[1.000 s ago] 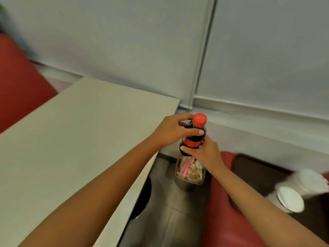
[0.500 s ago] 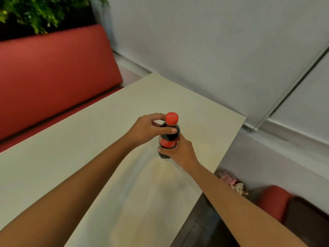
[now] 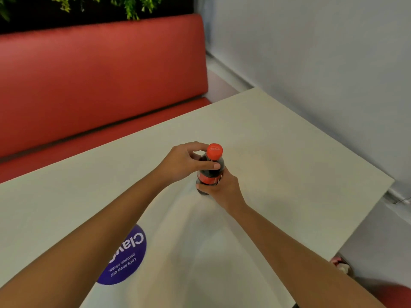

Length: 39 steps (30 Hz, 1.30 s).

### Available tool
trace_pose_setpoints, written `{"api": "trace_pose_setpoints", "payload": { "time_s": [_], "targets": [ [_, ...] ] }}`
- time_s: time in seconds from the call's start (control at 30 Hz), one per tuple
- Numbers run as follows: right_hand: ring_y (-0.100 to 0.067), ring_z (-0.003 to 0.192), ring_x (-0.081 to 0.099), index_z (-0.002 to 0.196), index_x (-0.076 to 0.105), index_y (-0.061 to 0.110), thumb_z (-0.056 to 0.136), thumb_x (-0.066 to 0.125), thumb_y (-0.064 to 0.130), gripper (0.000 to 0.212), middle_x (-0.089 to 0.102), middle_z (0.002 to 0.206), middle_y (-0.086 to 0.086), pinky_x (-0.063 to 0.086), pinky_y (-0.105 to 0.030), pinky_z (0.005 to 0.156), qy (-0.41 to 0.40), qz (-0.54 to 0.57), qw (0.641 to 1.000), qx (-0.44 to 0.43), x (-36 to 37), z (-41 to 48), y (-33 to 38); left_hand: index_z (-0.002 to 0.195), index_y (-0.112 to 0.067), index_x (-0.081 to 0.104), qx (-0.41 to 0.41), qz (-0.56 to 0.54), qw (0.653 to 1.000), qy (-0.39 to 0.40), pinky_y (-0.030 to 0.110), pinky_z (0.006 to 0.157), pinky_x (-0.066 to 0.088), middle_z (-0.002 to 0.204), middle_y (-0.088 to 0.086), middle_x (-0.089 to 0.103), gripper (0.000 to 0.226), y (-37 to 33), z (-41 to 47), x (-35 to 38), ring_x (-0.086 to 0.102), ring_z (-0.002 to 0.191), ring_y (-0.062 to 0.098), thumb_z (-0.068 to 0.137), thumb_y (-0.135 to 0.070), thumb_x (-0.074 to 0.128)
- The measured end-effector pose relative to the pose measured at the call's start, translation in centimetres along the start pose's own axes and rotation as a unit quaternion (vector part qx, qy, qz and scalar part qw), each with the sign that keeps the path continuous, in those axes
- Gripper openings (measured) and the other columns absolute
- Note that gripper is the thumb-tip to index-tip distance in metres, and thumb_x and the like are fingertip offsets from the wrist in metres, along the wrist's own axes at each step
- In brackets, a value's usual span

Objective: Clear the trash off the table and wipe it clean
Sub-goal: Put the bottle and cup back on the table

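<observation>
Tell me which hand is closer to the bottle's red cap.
Left. The left hand grips the neck just under the red cap; the right hand holds the bottle lower down.

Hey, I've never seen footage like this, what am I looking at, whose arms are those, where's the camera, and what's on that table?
There is no machine here: a person wears a wide-angle camera on the head, looking forward and down, so both arms are their own. The left hand grips the neck of a cola bottle just under its red cap, and the right hand holds the lower body. The bottle is roughly upright over a pale table; whether its base touches is hidden. On the table is a round purple sticker about keeping pantries clean. Behind stands a red bench with green plants above.
</observation>
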State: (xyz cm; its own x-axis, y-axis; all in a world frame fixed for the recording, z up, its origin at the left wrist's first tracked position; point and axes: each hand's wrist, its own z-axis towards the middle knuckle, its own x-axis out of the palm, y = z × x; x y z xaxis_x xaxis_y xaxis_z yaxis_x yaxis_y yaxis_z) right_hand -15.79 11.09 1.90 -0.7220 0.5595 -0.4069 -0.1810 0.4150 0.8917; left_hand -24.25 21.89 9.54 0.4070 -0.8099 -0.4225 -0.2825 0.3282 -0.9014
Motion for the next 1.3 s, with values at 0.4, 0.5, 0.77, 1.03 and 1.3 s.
{"api": "trace_pose_setpoints", "payload": {
  "time_s": [0.4, 0.5, 0.77, 1.03, 1.3],
  "targets": [
    [-0.012, 0.086, 0.051, 0.125, 0.038, 0.014, 0.077, 0.074, 0.023, 0.061, 0.052, 0.102, 0.005, 0.043, -0.014, 0.072, 0.062, -0.027, 0.997, -0.026, 4.9, 1.3, 3.1, 0.110, -0.032, 0.059, -0.043, 0.001, 0.996, -0.073, 0.025, 0.084, 0.040, 0.122, -0.011, 0.057, 0.031, 3.0, -0.9, -4.6, 0.054, 0.107, 0.015, 0.081, -0.031, 0.068],
    [-0.012, 0.086, 0.051, 0.128, 0.036, 0.013, 0.078, 0.073, 0.021, 0.062, 0.056, 0.115, -0.002, 0.043, -0.017, 0.075, 0.078, -0.025, 0.996, -0.021, 5.2, 1.2, 3.3, 0.113, -0.032, 0.057, -0.050, 0.001, 0.996, -0.074, 0.027, 0.086, 0.039, 0.126, -0.009, 0.055, 0.031, 3.1, -1.0, -4.6, 0.053, 0.110, 0.016, 0.083, -0.032, 0.066],
    [-0.024, 0.128, 0.042, 0.141, 0.026, 0.015, 0.076, 0.075, 0.028, 0.083, 0.039, 0.144, -0.008, 0.037, -0.027, 0.098, 0.092, -0.060, 0.994, -0.001, 3.3, 0.7, 2.8, 0.131, -0.026, 0.046, -0.046, 0.007, 0.993, -0.112, 0.028, 0.092, 0.037, 0.141, -0.005, 0.043, 0.050, 2.5, -1.8, -3.7, 0.044, 0.124, 0.017, 0.085, -0.029, 0.065],
    [-0.023, 0.124, 0.044, 0.138, 0.033, 0.017, 0.072, 0.078, 0.031, 0.081, 0.044, 0.138, -0.009, 0.039, -0.032, 0.100, 0.056, -0.082, 0.995, -0.007, -0.2, -1.7, 1.8, 0.136, -0.019, 0.038, -0.051, -0.013, 0.981, -0.185, 0.027, 0.090, 0.040, 0.143, -0.001, 0.040, 0.064, 1.5, -4.4, -3.6, 0.045, 0.124, 0.017, 0.081, -0.026, 0.069],
    [-0.022, 0.118, 0.049, 0.134, 0.039, 0.018, 0.072, 0.078, 0.030, 0.074, 0.048, 0.132, -0.009, 0.040, -0.029, 0.095, 0.022, -0.070, 0.997, -0.016, -4.3, -5.1, 0.4, 0.135, -0.019, 0.037, -0.046, -0.013, 0.966, -0.255, 0.025, 0.079, 0.043, 0.135, 0.001, 0.046, 0.065, -0.1, -7.6, -2.5, 0.049, 0.108, 0.012, 0.080, -0.031, 0.070]
  ]
}}
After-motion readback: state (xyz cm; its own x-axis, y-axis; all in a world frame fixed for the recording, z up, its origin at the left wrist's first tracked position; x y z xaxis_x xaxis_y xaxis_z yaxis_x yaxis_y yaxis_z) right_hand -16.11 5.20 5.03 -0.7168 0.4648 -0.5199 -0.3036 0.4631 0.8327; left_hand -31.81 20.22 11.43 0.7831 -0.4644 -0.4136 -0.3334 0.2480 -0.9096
